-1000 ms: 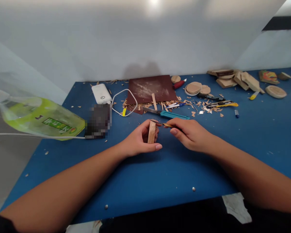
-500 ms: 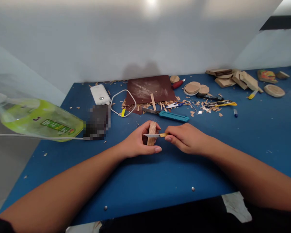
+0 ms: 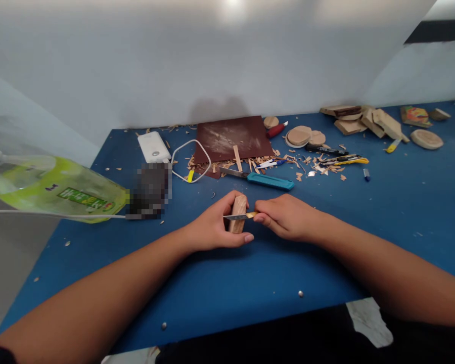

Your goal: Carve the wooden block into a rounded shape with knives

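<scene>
A small block of wood [image 3: 239, 206] is gripped by my left hand [image 3: 212, 227], its thumb along the near end and fingers around the far end. My right hand [image 3: 288, 217] is closed on the yellow handle of a craft knife [image 3: 236, 217]. The knife's thin blade lies across the block's upper face, pointing left. Most of the handle is hidden inside my right fist. Just beyond my hands rests a teal utility knife [image 3: 271, 181] with its blade out.
A brown sheet [image 3: 231, 139] with wood shavings lies behind the teal knife. A white power bank [image 3: 154, 147] and a green-yellow bottle [image 3: 72, 187] are at left. Wood pieces [image 3: 382, 124], round discs [image 3: 299, 135], a red-handled knife [image 3: 276, 130] and a marker [image 3: 326, 150] lie toward the back.
The knife blade has moved slightly toward me along the block, and its face now looks darker. My right hand shifted a little left. The whole view has shifted slightly.
</scene>
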The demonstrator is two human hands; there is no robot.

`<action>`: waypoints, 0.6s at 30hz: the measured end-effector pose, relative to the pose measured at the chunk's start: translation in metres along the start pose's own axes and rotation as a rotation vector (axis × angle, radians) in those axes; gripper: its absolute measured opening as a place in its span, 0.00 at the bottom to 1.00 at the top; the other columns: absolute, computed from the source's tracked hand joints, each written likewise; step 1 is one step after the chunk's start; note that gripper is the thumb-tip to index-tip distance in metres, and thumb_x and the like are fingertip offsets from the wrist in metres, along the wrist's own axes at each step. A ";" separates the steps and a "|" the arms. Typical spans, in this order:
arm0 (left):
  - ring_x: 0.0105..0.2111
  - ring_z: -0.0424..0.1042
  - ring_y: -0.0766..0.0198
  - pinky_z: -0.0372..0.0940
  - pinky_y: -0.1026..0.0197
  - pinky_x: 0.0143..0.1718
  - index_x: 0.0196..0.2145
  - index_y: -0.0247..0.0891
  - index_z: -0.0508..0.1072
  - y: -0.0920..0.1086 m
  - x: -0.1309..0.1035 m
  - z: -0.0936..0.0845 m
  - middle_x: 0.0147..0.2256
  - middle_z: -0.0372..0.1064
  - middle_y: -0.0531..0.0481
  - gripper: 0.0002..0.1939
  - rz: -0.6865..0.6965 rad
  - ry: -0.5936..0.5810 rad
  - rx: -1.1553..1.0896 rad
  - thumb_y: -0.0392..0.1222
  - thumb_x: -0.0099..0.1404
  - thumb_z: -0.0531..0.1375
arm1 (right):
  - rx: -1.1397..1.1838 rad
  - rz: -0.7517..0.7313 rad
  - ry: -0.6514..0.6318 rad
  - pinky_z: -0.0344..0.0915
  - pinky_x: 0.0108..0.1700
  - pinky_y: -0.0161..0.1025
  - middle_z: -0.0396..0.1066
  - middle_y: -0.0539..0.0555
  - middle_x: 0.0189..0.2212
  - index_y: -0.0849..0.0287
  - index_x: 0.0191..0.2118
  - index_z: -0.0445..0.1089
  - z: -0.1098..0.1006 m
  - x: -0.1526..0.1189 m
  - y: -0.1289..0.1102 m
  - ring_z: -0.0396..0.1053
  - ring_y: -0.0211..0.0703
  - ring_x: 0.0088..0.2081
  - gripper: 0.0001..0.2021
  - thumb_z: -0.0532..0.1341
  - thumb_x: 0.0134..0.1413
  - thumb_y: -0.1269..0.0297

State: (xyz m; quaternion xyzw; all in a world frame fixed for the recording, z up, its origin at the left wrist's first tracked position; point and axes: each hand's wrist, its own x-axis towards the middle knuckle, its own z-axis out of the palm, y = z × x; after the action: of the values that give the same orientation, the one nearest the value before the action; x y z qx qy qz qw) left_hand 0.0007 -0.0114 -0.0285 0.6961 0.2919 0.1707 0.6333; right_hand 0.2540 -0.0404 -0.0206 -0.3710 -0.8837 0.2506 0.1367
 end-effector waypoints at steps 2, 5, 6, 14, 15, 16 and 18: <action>0.33 0.62 0.65 0.61 0.62 0.34 0.47 0.43 0.61 0.000 -0.001 -0.001 0.37 0.62 0.56 0.29 0.000 0.000 0.043 0.48 0.59 0.74 | -0.003 -0.002 -0.011 0.44 0.32 0.39 0.65 0.50 0.26 0.55 0.37 0.61 -0.001 0.000 0.000 0.58 0.42 0.27 0.24 0.42 0.79 0.44; 0.34 0.62 0.64 0.60 0.62 0.34 0.46 0.43 0.61 0.001 -0.002 -0.002 0.36 0.62 0.57 0.28 -0.002 0.000 0.084 0.49 0.59 0.74 | -0.034 0.003 -0.018 0.45 0.32 0.39 0.66 0.51 0.27 0.55 0.37 0.61 -0.002 0.001 -0.001 0.59 0.43 0.27 0.25 0.41 0.79 0.43; 0.34 0.62 0.64 0.60 0.62 0.34 0.46 0.43 0.61 0.001 -0.002 -0.002 0.36 0.62 0.57 0.28 -0.004 0.000 0.083 0.49 0.59 0.74 | -0.048 0.008 -0.018 0.45 0.33 0.40 0.67 0.51 0.27 0.55 0.37 0.61 -0.002 0.001 -0.001 0.59 0.43 0.27 0.25 0.41 0.79 0.43; 0.33 0.62 0.65 0.61 0.61 0.34 0.44 0.42 0.61 0.007 -0.004 -0.001 0.35 0.62 0.56 0.28 0.020 -0.005 0.018 0.48 0.59 0.74 | -0.153 0.116 -0.028 0.47 0.33 0.40 0.73 0.55 0.30 0.56 0.40 0.65 -0.007 0.006 0.013 0.66 0.46 0.29 0.25 0.41 0.79 0.45; 0.34 0.63 0.64 0.62 0.61 0.35 0.45 0.42 0.61 0.008 -0.005 0.000 0.36 0.62 0.55 0.28 0.046 -0.019 -0.002 0.47 0.58 0.75 | -0.182 0.175 -0.018 0.48 0.33 0.41 0.74 0.55 0.31 0.56 0.40 0.66 -0.010 0.006 0.018 0.66 0.47 0.30 0.25 0.41 0.79 0.45; 0.35 0.64 0.64 0.62 0.60 0.36 0.46 0.42 0.62 0.009 -0.007 0.001 0.38 0.62 0.55 0.29 0.070 -0.032 -0.024 0.46 0.57 0.75 | -0.212 0.236 0.000 0.48 0.33 0.41 0.74 0.56 0.31 0.56 0.40 0.66 -0.013 0.007 0.023 0.66 0.47 0.30 0.25 0.41 0.79 0.45; 0.35 0.64 0.64 0.63 0.60 0.36 0.48 0.42 0.62 0.009 -0.009 0.005 0.39 0.61 0.54 0.30 0.082 -0.046 -0.066 0.45 0.57 0.76 | -0.240 0.291 0.057 0.49 0.34 0.41 0.73 0.55 0.31 0.56 0.39 0.67 -0.020 0.005 0.030 0.67 0.47 0.31 0.25 0.42 0.79 0.46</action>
State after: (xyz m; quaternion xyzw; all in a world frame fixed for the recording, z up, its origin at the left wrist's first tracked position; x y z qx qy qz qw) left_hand -0.0018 -0.0209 -0.0195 0.6899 0.2425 0.1900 0.6551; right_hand 0.2766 -0.0115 -0.0206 -0.5157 -0.8399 0.1497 0.0787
